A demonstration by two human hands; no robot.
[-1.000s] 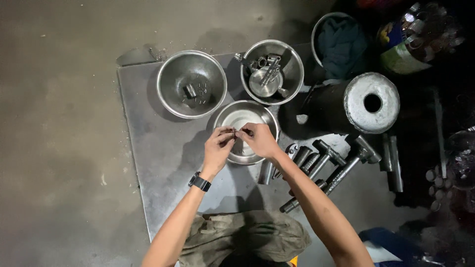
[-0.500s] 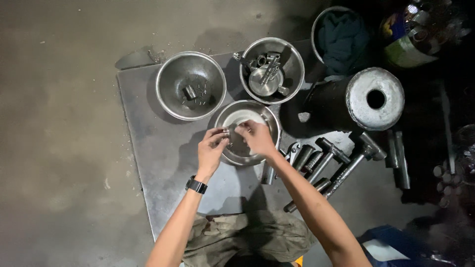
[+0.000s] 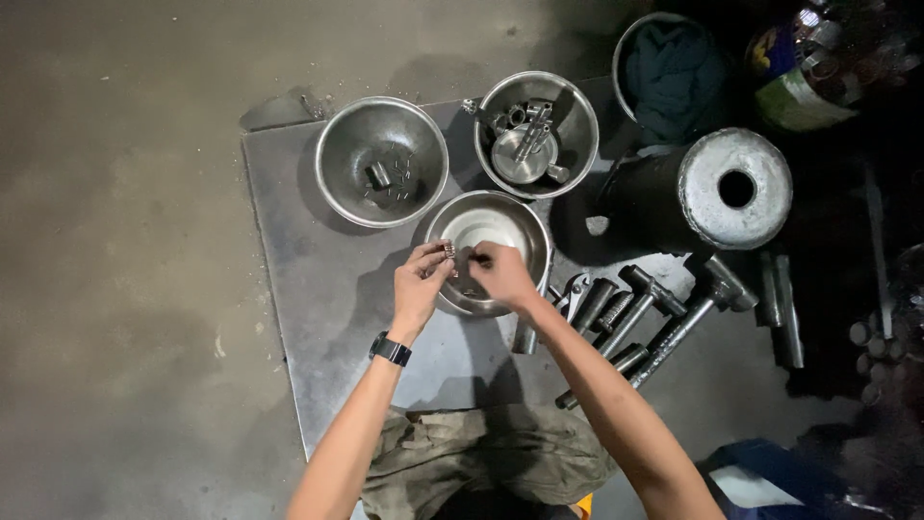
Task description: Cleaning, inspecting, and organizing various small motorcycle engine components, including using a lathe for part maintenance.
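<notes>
Both my hands are over the near steel bowl point(image 3: 526, 223) on a grey metal sheet point(image 3: 318, 279). My left hand point(image 3: 420, 282), with a black watch at the wrist, pinches a small ribbed metal part point(image 3: 449, 250) between thumb and fingers above the bowl's left rim. My right hand point(image 3: 500, 273) is beside it with fingertips pinched together at the same spot; I cannot tell what they hold. The two hands nearly touch.
Behind stand a steel bowl point(image 3: 382, 160) with several small pins and a steel bowl point(image 3: 535, 133) full of metal parts. To the right lie a dark cylinder point(image 3: 707, 193) with a holed end, several hammers and punches point(image 3: 645, 313), and a bowl with a cloth point(image 3: 674, 72).
My hands stayed over the near bowl. The fingers shifted slightly, and the small ribbed part now shows at my left fingertips.
</notes>
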